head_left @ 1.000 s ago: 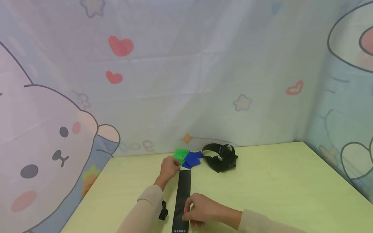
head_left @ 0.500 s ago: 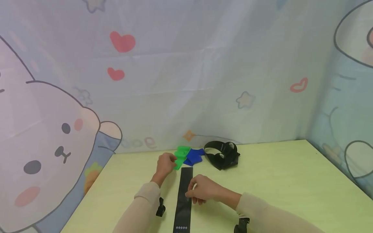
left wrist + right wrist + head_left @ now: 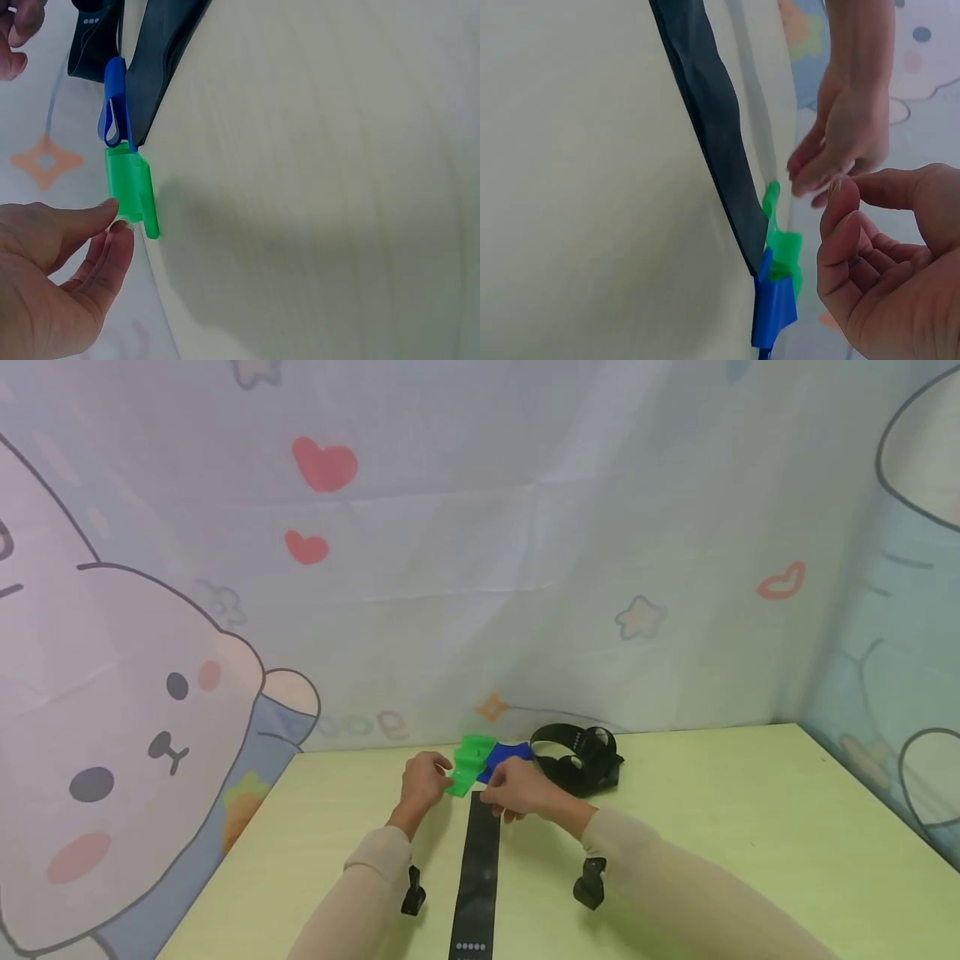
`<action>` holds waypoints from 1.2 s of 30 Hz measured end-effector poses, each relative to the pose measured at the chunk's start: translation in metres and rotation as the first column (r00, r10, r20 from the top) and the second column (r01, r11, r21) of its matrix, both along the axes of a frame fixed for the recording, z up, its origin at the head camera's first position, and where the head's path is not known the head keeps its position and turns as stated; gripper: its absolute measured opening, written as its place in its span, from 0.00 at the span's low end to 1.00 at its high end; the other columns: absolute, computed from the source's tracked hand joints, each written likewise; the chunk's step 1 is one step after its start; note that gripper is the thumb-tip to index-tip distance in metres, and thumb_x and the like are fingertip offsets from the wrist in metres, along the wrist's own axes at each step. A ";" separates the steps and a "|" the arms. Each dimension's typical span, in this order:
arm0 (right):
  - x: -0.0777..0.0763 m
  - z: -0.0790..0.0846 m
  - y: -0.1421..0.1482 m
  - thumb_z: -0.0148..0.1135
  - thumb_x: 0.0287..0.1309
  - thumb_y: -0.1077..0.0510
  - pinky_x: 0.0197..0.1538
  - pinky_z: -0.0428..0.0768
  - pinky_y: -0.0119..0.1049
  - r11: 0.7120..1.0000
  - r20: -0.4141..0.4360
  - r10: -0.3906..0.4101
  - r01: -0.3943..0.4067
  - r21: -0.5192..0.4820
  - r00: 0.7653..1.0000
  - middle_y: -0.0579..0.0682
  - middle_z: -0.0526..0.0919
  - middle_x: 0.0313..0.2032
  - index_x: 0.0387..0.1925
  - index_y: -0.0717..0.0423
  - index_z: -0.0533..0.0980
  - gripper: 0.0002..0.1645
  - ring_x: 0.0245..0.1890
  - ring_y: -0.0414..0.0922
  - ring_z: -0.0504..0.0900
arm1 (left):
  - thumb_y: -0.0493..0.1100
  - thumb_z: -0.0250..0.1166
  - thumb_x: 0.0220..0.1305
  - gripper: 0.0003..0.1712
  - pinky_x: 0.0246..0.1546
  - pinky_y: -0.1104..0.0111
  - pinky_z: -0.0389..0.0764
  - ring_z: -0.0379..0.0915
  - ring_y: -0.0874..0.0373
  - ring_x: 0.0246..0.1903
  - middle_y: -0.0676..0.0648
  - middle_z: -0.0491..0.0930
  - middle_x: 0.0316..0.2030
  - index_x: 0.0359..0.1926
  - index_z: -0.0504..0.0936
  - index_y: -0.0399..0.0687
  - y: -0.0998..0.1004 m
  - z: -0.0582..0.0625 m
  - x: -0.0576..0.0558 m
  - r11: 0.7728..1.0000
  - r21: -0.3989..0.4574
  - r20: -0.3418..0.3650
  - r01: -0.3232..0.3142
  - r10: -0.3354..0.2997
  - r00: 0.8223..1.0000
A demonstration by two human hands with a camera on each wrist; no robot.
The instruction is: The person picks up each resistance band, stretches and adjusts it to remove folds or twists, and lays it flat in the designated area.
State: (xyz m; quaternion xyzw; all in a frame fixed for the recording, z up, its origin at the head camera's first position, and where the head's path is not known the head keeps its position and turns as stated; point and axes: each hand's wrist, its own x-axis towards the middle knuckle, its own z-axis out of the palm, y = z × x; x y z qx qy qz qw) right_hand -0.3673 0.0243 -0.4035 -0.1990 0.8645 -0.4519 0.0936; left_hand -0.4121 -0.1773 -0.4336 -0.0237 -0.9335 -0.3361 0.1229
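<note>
A long black flat band (image 3: 477, 877) with pale dots at its near end lies straight on the table. Beyond its far end is a crumpled green band (image 3: 472, 760), with a blue band (image 3: 502, 755) beside it. My left hand (image 3: 424, 782) is at the green band's left edge, thumb and index finger apart in the head view; the left wrist view puts the thumb tip right at that edge. Over the black band's far end is my right hand (image 3: 525, 789). The right wrist view shows its fingers curled and thumb tip against the index finger, nothing held.
A coiled black band (image 3: 577, 762) sits at the back, right of the blue one. Small black pieces hang at the left sleeve (image 3: 367, 868) and the right sleeve (image 3: 637, 852). A printed cloth backdrop (image 3: 450, 568) rises behind the pale yellow table (image 3: 697, 827).
My right hand has moved away from me along the black band to its far end. The left hand has shifted slightly left, off the band's far end. The head view has tilted slightly.
</note>
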 end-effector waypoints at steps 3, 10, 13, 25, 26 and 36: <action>-0.013 0.001 -0.001 0.65 0.63 0.59 0.26 0.84 0.39 0.999 -0.009 -0.044 0.044 -0.004 0.999 0.58 0.86 0.26 0.32 0.63 0.80 0.10 0.21 0.50 0.85 | 0.30 0.74 0.53 0.11 0.38 0.54 0.81 0.79 0.46 0.37 0.42 0.83 0.34 0.39 0.87 0.36 -0.001 -0.001 0.000 1.000 -0.006 0.003 -0.008 0.008 1.000; -0.036 0.000 -0.003 0.61 0.64 0.61 0.31 0.85 0.41 0.997 0.001 -0.078 0.078 -0.029 0.997 0.63 0.86 0.37 0.39 0.68 0.82 0.12 0.28 0.53 0.87 | 0.30 0.74 0.54 0.14 0.35 0.57 0.84 0.81 0.44 0.37 0.38 0.84 0.38 0.43 0.86 0.34 -0.002 0.000 0.002 1.000 0.002 0.049 0.026 -0.026 0.998; -0.046 -0.004 -0.007 0.60 0.64 0.61 0.31 0.86 0.40 0.997 -0.004 -0.076 0.076 -0.026 0.997 0.64 0.86 0.40 0.42 0.70 0.83 0.14 0.31 0.53 0.87 | 0.29 0.74 0.54 0.16 0.34 0.57 0.84 0.82 0.44 0.37 0.37 0.84 0.39 0.45 0.86 0.33 -0.002 0.001 0.003 0.999 0.006 0.063 0.035 -0.035 0.997; -0.076 -0.026 -0.013 0.59 0.64 0.64 0.35 0.86 0.41 0.998 -0.001 -0.057 0.057 -0.038 0.998 0.63 0.85 0.39 0.58 0.73 0.75 0.23 0.34 0.54 0.87 | 0.30 0.74 0.53 0.12 0.38 0.59 0.84 0.82 0.46 0.38 0.39 0.86 0.38 0.41 0.89 0.34 0.004 -0.007 -0.007 0.992 -0.101 0.128 0.074 -0.060 0.990; -0.077 -0.028 -0.014 0.60 0.64 0.64 0.34 0.86 0.40 0.999 -0.001 -0.043 0.043 -0.034 0.999 0.61 0.84 0.39 0.59 0.73 0.74 0.24 0.33 0.53 0.87 | 0.29 0.72 0.53 0.09 0.36 0.60 0.84 0.82 0.47 0.36 0.40 0.87 0.37 0.38 0.89 0.34 0.005 -0.008 -0.006 0.991 -0.106 0.135 0.081 -0.066 0.989; -0.080 -0.034 -0.021 0.61 0.61 0.63 0.33 0.85 0.38 0.999 0.006 0.025 -0.025 0.044 1.000 0.62 0.83 0.48 0.60 0.74 0.72 0.28 0.30 0.49 0.87 | 0.35 0.71 0.58 0.10 0.35 0.59 0.82 0.79 0.49 0.33 0.41 0.84 0.38 0.41 0.85 0.33 0.003 -0.004 -0.003 0.981 -0.192 0.169 0.025 0.008 0.986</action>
